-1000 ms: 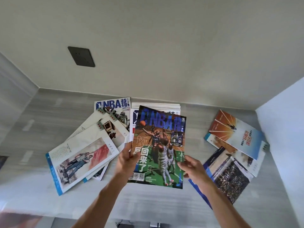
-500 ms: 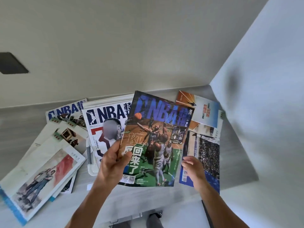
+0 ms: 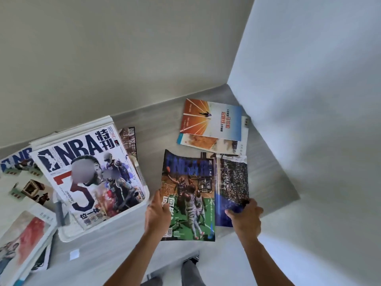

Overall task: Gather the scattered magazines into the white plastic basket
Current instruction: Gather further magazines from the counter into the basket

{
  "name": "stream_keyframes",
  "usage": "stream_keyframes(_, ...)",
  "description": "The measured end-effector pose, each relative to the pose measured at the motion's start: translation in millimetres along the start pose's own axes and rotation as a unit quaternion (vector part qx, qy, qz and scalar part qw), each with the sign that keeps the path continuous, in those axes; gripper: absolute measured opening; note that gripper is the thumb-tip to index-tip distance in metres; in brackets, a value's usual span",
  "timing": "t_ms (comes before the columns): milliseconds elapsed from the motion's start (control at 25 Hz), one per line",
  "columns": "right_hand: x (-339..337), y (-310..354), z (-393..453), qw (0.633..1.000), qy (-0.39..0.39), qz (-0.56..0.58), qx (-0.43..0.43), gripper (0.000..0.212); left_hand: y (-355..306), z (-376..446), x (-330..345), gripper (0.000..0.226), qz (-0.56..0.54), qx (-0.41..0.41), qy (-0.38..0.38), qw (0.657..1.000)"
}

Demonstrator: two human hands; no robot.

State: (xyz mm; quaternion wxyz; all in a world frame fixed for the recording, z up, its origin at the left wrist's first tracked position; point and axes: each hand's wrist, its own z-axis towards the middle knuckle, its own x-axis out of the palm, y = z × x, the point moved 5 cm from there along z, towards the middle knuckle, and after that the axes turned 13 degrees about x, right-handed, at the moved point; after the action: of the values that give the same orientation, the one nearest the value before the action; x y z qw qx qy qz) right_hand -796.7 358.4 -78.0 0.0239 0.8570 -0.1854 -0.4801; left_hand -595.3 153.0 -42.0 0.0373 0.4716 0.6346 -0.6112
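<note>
A: Left hand point(image 3: 157, 215)?
B: Gripping the lower left edge of the green-court NBA magazine point(image 3: 188, 200), thumb over the cover, fingers curled behind. The magazine looks lifted and tilted above the bench point(image 3: 162, 139).

A: Right hand point(image 3: 245, 218)?
B: Pinching the lower corner of the blue crowd-photo magazine point(image 3: 233, 187), which lies just right of the green-court one, its left edge tucked under that cover.

A: Basket?
B: White plastic basket point(image 3: 103, 230) sits left of the green-court magazine, near the left hand. A big NBA magazine with a red 3 point(image 3: 90, 176) lies on top of it, covering the opening. A dark patterned magazine point(image 3: 128, 141) pokes out at the basket's far right corner.

A: Other magazines?
B: Behind the green-court magazine, toward the wall corner: an orange-and-blue magazine point(image 3: 212, 120) stacked on a sandy-coloured one point(image 3: 206, 144). Left of the basket: another NBA cover point(image 3: 15, 162), a pale cover with small brown objects point(image 3: 28, 190), and nearest the camera a white cover with a red patch and figures point(image 3: 22, 238), overlapping in a loose pile. Titles there are blurred.

A: Anything else?
B: A small white tag point(image 3: 74, 254) on the bench in front of the basket. A grey trouser leg point(image 3: 190, 273) shows below the bench edge, between the forearms.
</note>
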Motion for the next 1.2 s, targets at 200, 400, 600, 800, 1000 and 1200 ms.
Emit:
stream_keyframes(200, -8.1, -11.5, 17.6, 0.998, 0.021, -0.003, 0.058, 0.074, -10.8, -8.5, 16.5, 0.085, 0.210, 0.082, -0.012, 0.974)
stream_keyframes(400, 0.9, -8.7, 6.0, 0.998, -0.009, 0.048, 0.043, 0.080, -36.3, -25.8, 100.5, 0.074, 0.231, 0.095, 0.184, 0.951)
stream_keyframes(600, 4.8, -14.9, 20.2, 0.991, 0.080, 0.096, 0.041, 0.039, -20.4, -29.6, 134.9, 0.104, 0.283, 0.019, 0.195, 0.939)
stream_keyframes(800, -4.6, 4.6, 5.4, 0.985, 0.107, 0.106, -0.079, 0.011, -25.7, -25.9, 115.0, 0.068, 0.222, 0.018, 0.166, 0.961)
stream_keyframes(1000, -61.1, -16.2, 7.5, 0.952, 0.010, 0.285, -0.110, 0.011, -2.6, -24.8, 40.0, 0.020, -0.087, 0.020, 0.047, 0.995)
stream_keyframes(1200, -62.5, -26.5, 1.1, 0.925, 0.089, 0.364, -0.070, 0.020, 47.8, -50.1, -31.0, 0.035, -0.320, -0.045, -0.135, 0.937)
